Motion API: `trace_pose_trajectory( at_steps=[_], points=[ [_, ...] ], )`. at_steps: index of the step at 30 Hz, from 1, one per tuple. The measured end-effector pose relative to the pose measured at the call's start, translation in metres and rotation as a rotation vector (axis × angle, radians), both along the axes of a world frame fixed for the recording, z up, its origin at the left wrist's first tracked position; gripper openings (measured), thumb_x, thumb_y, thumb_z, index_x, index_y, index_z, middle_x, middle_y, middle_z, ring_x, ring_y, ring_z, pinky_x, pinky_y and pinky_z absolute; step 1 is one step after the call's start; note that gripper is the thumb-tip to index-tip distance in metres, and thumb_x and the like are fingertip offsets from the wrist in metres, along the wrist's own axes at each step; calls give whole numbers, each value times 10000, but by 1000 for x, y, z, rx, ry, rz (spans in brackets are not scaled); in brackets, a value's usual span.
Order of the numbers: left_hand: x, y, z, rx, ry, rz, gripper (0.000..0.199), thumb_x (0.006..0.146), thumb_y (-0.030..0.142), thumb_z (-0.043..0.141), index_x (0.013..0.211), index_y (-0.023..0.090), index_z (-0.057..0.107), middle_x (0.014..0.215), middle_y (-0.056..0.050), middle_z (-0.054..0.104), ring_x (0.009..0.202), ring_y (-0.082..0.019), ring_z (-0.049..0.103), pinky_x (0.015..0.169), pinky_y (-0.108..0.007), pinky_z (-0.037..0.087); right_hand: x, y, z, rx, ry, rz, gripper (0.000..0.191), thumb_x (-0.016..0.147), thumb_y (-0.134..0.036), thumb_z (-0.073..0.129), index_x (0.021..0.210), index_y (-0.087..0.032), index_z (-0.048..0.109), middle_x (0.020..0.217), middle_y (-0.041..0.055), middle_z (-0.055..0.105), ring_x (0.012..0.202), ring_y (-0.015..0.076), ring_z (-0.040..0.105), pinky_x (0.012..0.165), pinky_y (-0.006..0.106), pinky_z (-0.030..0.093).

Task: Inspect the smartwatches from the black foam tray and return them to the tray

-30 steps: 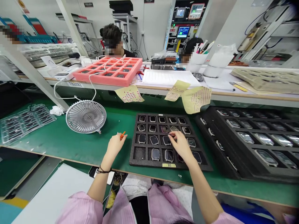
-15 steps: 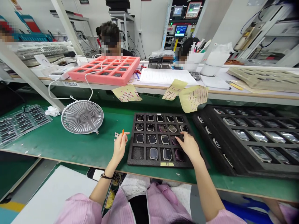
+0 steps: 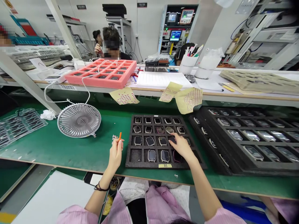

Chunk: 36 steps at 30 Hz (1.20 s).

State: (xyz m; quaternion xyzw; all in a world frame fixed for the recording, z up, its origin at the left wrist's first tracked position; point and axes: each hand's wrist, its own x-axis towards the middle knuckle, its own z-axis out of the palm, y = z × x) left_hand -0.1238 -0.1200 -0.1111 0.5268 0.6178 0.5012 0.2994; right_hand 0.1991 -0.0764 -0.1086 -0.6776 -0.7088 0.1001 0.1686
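My left hand point(image 3: 116, 151) is closed around a small orange stick-like tool point(image 3: 120, 136), just left of the black foam tray point(image 3: 156, 164). Several square-faced smartwatches sit in the tray's compartments, such as a watch point(image 3: 163, 141) in the third row. Above that row my right hand point(image 3: 183, 146) reaches in from the right, thumb and index finger apart around a dark watch point(image 3: 172, 140) that lies in its compartment. Its other fingers partly cover the neighbouring slots. A small clear-and-metal piece point(image 3: 114, 137) lies beside my left fingertips, too small to name.
A grey fan point(image 3: 79, 120) stands at the left. Stacked black trays of watches point(image 3: 235, 149) sit tilted at the right. The shelf above point(image 3: 149, 90) bears a pink foam tray point(image 3: 100, 84), with paper notes point(image 3: 188, 101) hanging off its edge. Other people are across the bench.
My right hand has moved left over the third row, with the index finger now closer around the dark watch. My left hand still holds the orange tool. The view has shifted slightly.
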Motion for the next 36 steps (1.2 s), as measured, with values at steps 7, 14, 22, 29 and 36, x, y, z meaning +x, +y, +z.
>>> trace_pose_trajectory(
  at_steps=[7, 14, 22, 29, 36],
  points=[
    [-10, -4, -11, 63, 67, -68, 395, 899, 488, 443, 1010, 159, 632, 691, 10, 512, 599, -127, 458, 625, -250, 404, 1, -15, 4, 130, 693, -58, 300, 827, -427, 596, 1041, -224, 650, 904, 60, 691, 750, 215, 615, 709, 357, 481],
    [32, -15, 34, -168, -139, -468, 462, 915, 503, 433, 1047, 140, 688, 601, 44, 403, 497, -91, 337, 477, -215, 286, -56, -36, 45, -110, 1687, 34, 240, 781, -369, 713, 965, -238, 631, 667, -45, 535, 508, 92, 477, 469, 224, 379],
    [84, -21, 59, -215, -212, -668, 440, 898, 509, 465, 878, 135, 697, 514, 56, 395, 453, -80, 317, 445, -211, 251, -95, -43, 64, -233, 1836, 68, 252, 770, -386, 731, 779, -215, 547, 510, -86, 459, 361, 64, 393, 353, 190, 309],
    [79, -22, 59, -207, -231, -653, 437, 891, 492, 483, 875, 118, 707, 489, 61, 379, 458, -76, 311, 466, -215, 246, -94, -43, 66, -151, 1761, 83, 267, 791, -404, 720, 787, -228, 519, 472, -90, 465, 398, 92, 462, 404, 210, 399],
    [78, -18, 68, -221, -285, -721, 470, 858, 549, 529, 779, 119, 700, 460, 63, 359, 431, -63, 275, 445, -214, 226, -100, -42, 64, -315, 1910, 171, 288, 773, -428, 722, 786, -220, 523, 466, -121, 383, 312, 29, 222, 332, 163, 212]
  ],
)
